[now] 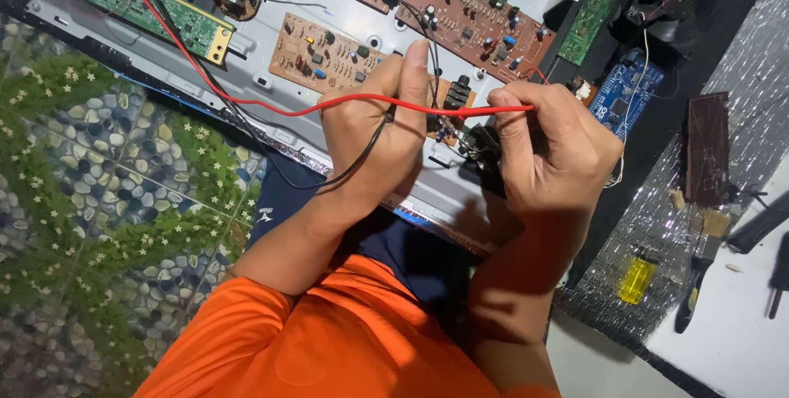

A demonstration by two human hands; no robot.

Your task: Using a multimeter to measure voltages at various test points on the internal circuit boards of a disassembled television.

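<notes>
Upper left of the frame there's a green circuit board (148, 3), with a brown circuit board (325, 53) further right on the grey metal panel (255, 53). At centre, the left hand (374, 122) is clenched round the red wire (345, 102) and a black wire (362, 151). The right hand (555, 151) pinches the red wire's end. Looks mid-job: wire held taut, not joined to anything I can see. A yellow screwdriver (639, 276) lies lower right.

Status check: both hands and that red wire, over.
Left hand pinching red wire and black wire. Right hand pinching the red wire's end. Brown circuit board behind, nothing blocking.
</notes>
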